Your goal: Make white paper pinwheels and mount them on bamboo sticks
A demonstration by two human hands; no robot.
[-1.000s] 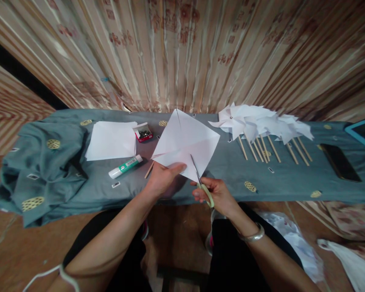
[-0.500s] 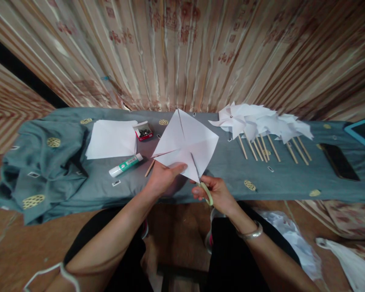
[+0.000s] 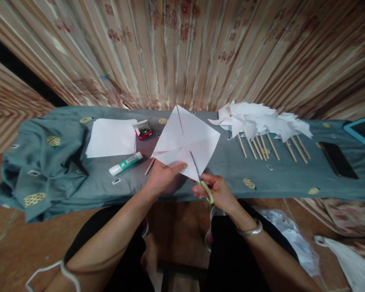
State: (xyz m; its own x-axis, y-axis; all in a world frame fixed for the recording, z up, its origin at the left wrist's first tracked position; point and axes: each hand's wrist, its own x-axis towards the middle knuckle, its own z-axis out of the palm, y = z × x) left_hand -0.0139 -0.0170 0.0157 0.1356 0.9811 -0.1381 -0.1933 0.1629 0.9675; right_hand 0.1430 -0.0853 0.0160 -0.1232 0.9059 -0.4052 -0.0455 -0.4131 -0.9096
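A white square sheet of paper (image 3: 197, 138) is held up over the table, turned like a diamond. Slits run inward from its top and left corners. My left hand (image 3: 164, 176) pinches the sheet near its lower left edge, thumb on top and fingers hidden beneath. My right hand (image 3: 214, 190) grips scissors (image 3: 206, 190) by their pale green handles. Their blades lie in the bottom corner of the sheet, pointing up toward its middle. A thin wooden stick (image 3: 150, 166) shows partly from under the paper, beside my left hand.
Left of the sheet lie a paper stack (image 3: 111, 138), a small open box of metal pins (image 3: 144, 130) and a glue stick (image 3: 125, 163). Several white paper pinwheels (image 3: 261, 119) on sticks lie right, near a dark phone (image 3: 338, 160) and a blue-framed device (image 3: 363, 132). A curtain (image 3: 182, 52) hangs behind.
The view has shifted very slightly. Both hands, the sheet and the scissors keep almost the same positions, with the blades still in the bottom corner.
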